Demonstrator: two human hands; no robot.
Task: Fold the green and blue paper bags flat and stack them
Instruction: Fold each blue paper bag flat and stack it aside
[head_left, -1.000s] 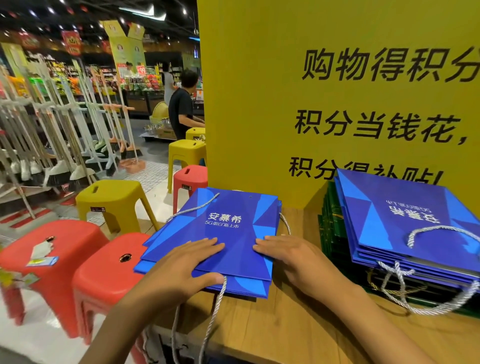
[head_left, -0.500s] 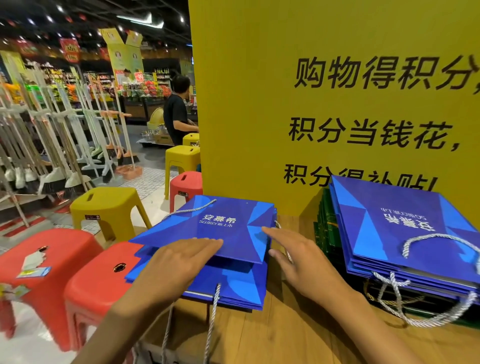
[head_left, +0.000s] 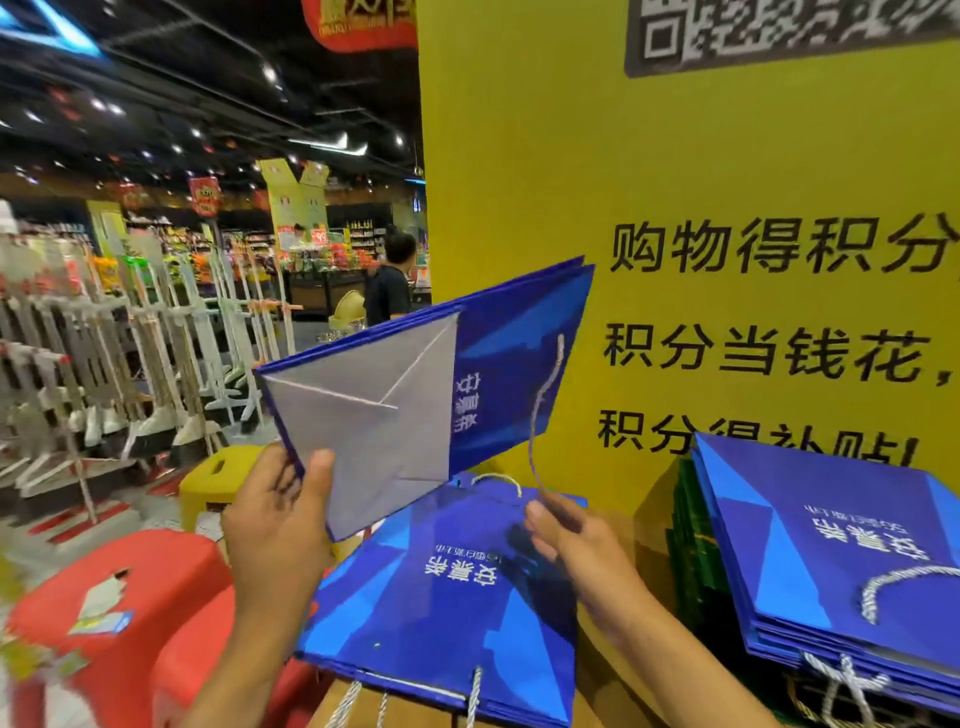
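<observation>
My left hand (head_left: 275, 525) grips a folded blue paper bag (head_left: 498, 364) by its grey bottom flap, holding it up in the air and tilted. The bag's white cord handle (head_left: 545, 405) hangs down to my right hand (head_left: 576, 540), whose fingertips pinch its lower end. Under both hands a second blue bag (head_left: 441, 597) lies flat on the wooden table (head_left: 613, 675). At the right, several flat blue bags (head_left: 831, 545) are stacked on green bags (head_left: 685, 530), of which only the edges show.
A tall yellow sign board (head_left: 727, 182) stands right behind the table. Red stools (head_left: 130, 597) and a yellow stool (head_left: 218, 478) crowd the left side below the table edge. Mop racks (head_left: 104, 338) line the aisle, and a person (head_left: 389, 291) stands far back.
The top blue bag, pressed flat on the pile a moment ago, is now lifted and turned with its grey bottom showing. My right hand left the bag's edge and took the cord.
</observation>
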